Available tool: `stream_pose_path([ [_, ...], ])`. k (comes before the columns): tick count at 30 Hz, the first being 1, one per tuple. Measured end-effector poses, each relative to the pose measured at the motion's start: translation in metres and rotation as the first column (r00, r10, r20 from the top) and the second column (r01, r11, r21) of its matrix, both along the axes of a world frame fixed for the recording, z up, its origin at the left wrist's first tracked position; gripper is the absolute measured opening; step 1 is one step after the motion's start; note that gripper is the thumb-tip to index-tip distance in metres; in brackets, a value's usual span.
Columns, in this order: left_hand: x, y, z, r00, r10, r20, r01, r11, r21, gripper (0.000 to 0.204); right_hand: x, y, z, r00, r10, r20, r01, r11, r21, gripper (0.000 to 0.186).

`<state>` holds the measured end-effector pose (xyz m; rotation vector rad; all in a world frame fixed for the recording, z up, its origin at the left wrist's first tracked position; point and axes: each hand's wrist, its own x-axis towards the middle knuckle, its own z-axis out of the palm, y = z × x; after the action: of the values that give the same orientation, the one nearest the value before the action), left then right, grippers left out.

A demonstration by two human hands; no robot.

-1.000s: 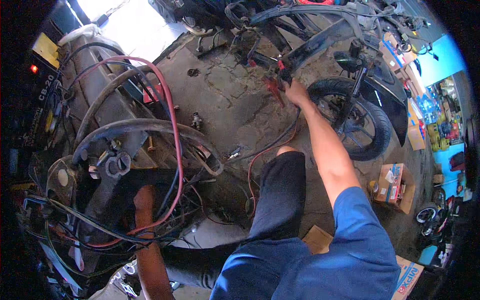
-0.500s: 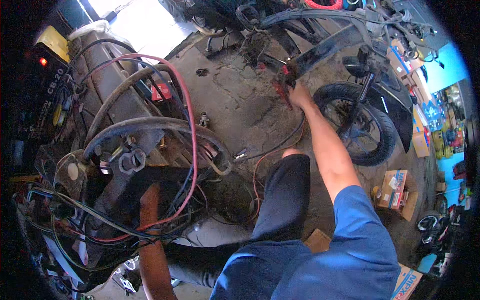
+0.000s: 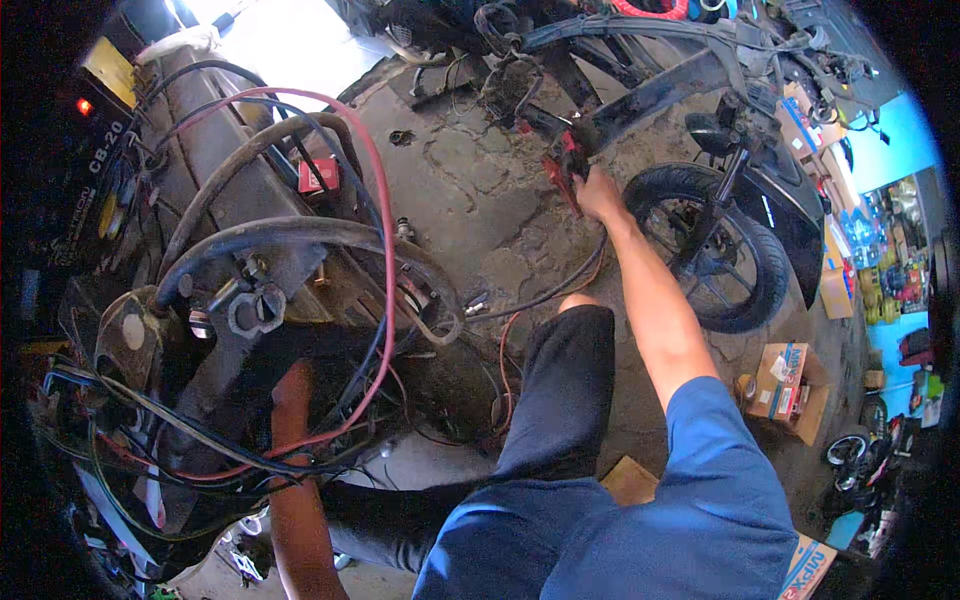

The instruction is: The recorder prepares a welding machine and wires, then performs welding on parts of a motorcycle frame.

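Observation:
My right hand [image 3: 600,192] is closed on a red-and-black tool [image 3: 563,170], held out at the motorcycle's dark metal frame [image 3: 655,95], just left of the front wheel [image 3: 760,285]. The tool's exact kind is unclear. My left hand [image 3: 291,385] is low on the left, in shadow beside a dark metal assembly [image 3: 200,420], behind looping red [image 3: 385,300] and black hoses; its fingers are hidden. Above it are a thick grey hose [image 3: 250,228] and a hexagonal metal fitting [image 3: 255,315].
At far left stands a black machine [image 3: 100,170] with a red light. A small red box [image 3: 318,175] lies among the hoses. Cables [image 3: 530,305] cross the cracked concrete floor [image 3: 470,180]. On the right are cardboard boxes [image 3: 782,380] and crowded shelves of goods [image 3: 885,290].
The view has shifted slightly, so the scene sits a little further right. My right hand stays at the frame with the red tool, with only a small shift. My left hand stays low.

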<state>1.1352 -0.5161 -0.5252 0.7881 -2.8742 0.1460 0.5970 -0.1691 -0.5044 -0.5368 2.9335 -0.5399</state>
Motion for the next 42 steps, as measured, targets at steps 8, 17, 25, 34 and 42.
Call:
stream_pose_path([
  [8, 0.000, -0.009, -0.017, 0.980, 0.085, 0.179, -0.097, 0.993, 0.063, 0.037, 0.002, -0.003, 0.005, 0.999, 0.017, 0.044, -0.020, 0.997, 0.076, 0.049],
  [17, 0.001, -0.009, -0.015, 0.967, 0.169, 0.189, -0.200, 0.966, 0.162, 0.039, 0.008, 0.001, 0.010, 0.996, 0.081, 0.048, -0.086, 0.989, 0.118, 0.049],
  [25, 0.021, -0.024, -0.050, 0.978, -0.169, 0.126, 0.204, 0.905, -0.373, 0.025, 0.000, -0.008, 0.004, 1.000, 0.013, -0.002, -0.013, 0.999, 0.036, 0.051],
  [34, 0.016, -0.017, -0.046, 0.973, 0.110, 0.202, -0.122, 0.991, 0.051, 0.033, -0.016, 0.006, -0.002, 0.994, -0.077, -0.075, 0.072, 0.995, -0.070, 0.051],
  [42, 0.023, -0.003, -0.020, 0.964, 0.148, 0.219, -0.174, 0.979, 0.108, 0.032, -0.061, -0.018, 0.014, 0.999, -0.025, 0.024, 0.026, 0.999, -0.034, 0.045],
])
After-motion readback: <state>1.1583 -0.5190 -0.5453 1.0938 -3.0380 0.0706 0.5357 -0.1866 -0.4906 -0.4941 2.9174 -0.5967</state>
